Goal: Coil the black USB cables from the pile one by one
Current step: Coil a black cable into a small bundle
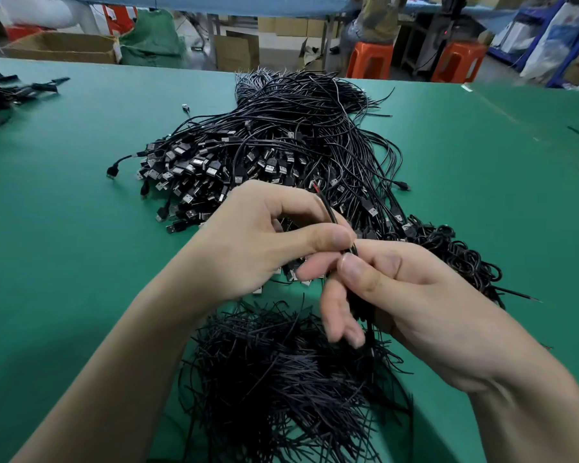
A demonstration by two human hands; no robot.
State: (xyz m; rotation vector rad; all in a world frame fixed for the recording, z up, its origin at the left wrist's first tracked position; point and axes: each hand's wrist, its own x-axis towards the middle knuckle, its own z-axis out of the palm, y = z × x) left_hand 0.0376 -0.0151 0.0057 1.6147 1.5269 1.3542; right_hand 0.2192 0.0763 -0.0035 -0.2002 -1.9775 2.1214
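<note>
A big pile of black USB cables [281,152] lies on the green table [81,195], plugs towards me. Both hands meet just in front of it. My left hand [254,242] pinches one black cable [328,210] between thumb and forefinger; its red-tipped end sticks up above the fingers. My right hand [405,302] pinches the same cable just below, and the wire runs down through its palm. A heap of coiled cables [458,259] sits to the right of my hands.
A pile of thin black ties [281,372] lies near the table's front edge under my wrists. More black parts [10,91] lie at far left. Beyond the table stand orange stools [370,60], cardboard boxes and a seated person.
</note>
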